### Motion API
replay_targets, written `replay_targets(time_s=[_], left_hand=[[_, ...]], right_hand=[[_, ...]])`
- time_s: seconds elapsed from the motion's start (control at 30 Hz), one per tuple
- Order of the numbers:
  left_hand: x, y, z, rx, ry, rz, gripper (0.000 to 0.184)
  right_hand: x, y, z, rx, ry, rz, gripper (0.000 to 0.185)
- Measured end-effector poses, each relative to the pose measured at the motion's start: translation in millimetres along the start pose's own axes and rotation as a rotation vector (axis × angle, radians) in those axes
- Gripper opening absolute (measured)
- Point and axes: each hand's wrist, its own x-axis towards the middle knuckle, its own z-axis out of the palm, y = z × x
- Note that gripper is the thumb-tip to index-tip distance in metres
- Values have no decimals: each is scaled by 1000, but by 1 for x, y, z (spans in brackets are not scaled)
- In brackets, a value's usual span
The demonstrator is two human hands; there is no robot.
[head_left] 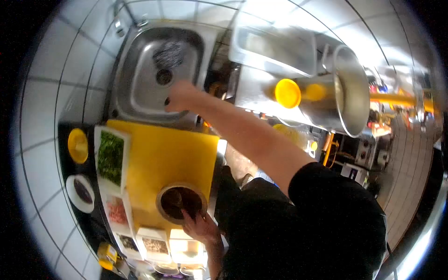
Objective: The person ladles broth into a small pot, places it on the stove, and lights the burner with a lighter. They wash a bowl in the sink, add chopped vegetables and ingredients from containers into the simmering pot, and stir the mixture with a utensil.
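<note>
A round bowl [162, 212] with dark brown contents sits at the edge of the yellow cutting board [163, 149]. My left hand [201, 227] grips its near rim, with some fingers reaching over the inside. Over the edge of the steel sink [135, 93], my right hand [183, 96] is closed, its arm stretched across. A small dark spot shows at its fingers, and what they hold, if anything, I cannot make out. Beyond it in the basin, close to the drain [164, 77], lies a blurred grey patch [169, 55], possibly water or a scourer.
White containers hold chopped greens [110, 157], pink pieces [116, 210] and other ingredients along the board. A yellow bowl [78, 146] and a white bowl [80, 194] stand by the wall. Opposite are a translucent tub [275, 46], a large steel pot [352, 93] and an orange-yellow cup [288, 93].
</note>
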Motion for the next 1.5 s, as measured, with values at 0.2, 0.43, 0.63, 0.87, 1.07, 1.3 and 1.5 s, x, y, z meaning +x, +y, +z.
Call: replay_targets(time_s=[0.2, 0.43, 0.63, 0.87, 1.07, 1.3, 1.5], left_hand=[[1, 6, 0, 66, 31, 2, 20], [-5, 8, 0, 135, -24, 11, 32], [-12, -12, 8, 137, 5, 138, 42], [-1, -42, 17, 270, -22, 193, 47], [7, -50, 17, 134, 27, 132, 35], [-40, 72, 2, 280, -128, -246, 54], [-14, -13, 30, -15, 82, -7, 26]], right_hand=[[18, 16, 36, 32, 32, -28, 55], [-30, 20, 44, 464, 807, -174, 86], [-203, 51, 79, 638, 1332, -461, 97], [-395, 168, 311, 909, 1077, 187, 82], [-492, 297, 560, 796, 1074, 954, 86], [-560, 388, 667, 498, 1401, 1353, 95], [-531, 447, 829, 686, 84, 1664, 75]])
